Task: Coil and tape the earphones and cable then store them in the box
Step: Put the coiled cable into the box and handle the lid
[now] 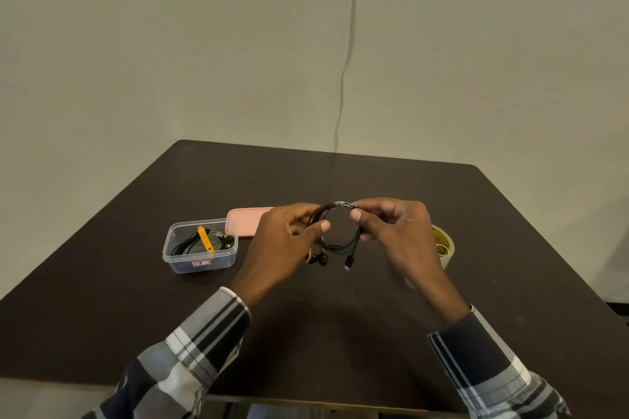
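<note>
Step in hand, as judged from the scene: taping the coil. The left hand [289, 241] and the right hand [391, 224] hold the black coil [340, 241] in the air above the table [306, 333], between the box and the tape roll. Both hands have fingers curled; each thumb and forefinger pinches the top of the coil, one on each side of a pale, shiny band [342, 203] that appears to be tape wrapped round the strands. The earbuds [321, 258] and the plug [349, 262] hang loose below the loop. The next move probably calls for pressing the tape ends flat so that the loops stay bound, then carrying the coil left to the box [200, 260]. The hanging ends should be tucked in so that they do not catch on the rim. The box is clear plastic, open, and stands well to the left of the hands. It holds a dark coiled cable [187, 245] with yellow parts. A pink lid [245, 219] lies just behind the box. The tape roll [444, 245] sits beside the right hand, partly hidden by it.
</note>
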A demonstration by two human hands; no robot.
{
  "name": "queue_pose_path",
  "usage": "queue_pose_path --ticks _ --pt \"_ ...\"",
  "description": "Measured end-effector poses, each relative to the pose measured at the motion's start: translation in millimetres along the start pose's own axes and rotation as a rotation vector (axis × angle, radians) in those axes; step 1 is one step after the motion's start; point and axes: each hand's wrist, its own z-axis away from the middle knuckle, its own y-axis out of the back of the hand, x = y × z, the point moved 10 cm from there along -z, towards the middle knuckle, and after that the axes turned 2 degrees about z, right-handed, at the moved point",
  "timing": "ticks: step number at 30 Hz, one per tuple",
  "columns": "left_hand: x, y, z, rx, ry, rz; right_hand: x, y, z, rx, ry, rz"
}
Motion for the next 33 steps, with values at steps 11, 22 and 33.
queue_pose_path --ticks 11,22,33 --pt "-23 132 14 0.346 0.187 0.161 -36 -125 -17 -0.220 -0.177 -0.461" --pt "-86 183 25 0.436 0.355 -0.035 -2 -218 -18 -0.244 -0.325 -0.376" --pt "-82 171 15 0.109 0.427 -0.594 -33 -220 -18 -0.295 0.146 0.452"
